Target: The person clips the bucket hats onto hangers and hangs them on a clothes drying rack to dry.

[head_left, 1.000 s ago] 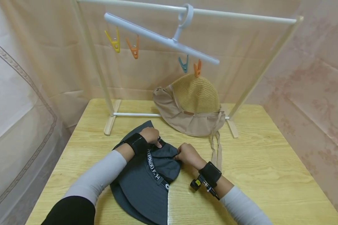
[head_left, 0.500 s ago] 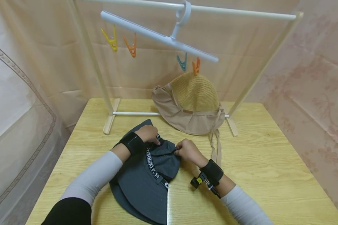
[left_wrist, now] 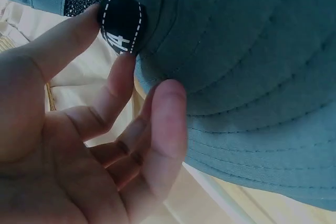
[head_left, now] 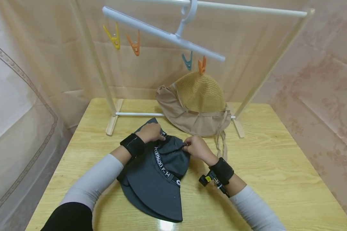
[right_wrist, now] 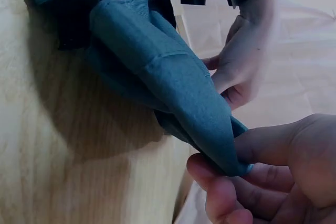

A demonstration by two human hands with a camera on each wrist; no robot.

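Observation:
A dark grey bucket hat [head_left: 159, 179] with a lettered black band [head_left: 163, 163] lies on the wooden table [head_left: 277, 166] in front of me. My left hand [head_left: 162, 138] pinches the hat's black band tab [left_wrist: 122, 22] between thumb and forefinger at the crown's far left. My right hand [head_left: 186, 146] pinches a fold of the grey crown fabric [right_wrist: 173, 82] between thumb and fingers at the crown's far right. The crown is pulled up between both hands, while the brim rests on the table.
A white drying rack [head_left: 112, 109] stands at the table's back. From its top bar hangs a white hanger [head_left: 162, 32] with several coloured clips. An orange clip [head_left: 201, 65] holds a tan knit hat [head_left: 199, 102] with dangling strings [head_left: 219, 144].
Both hands have moved a little away from me toward the rack, drawing the grey hat's crown with them. The hat has slid slightly to the right.

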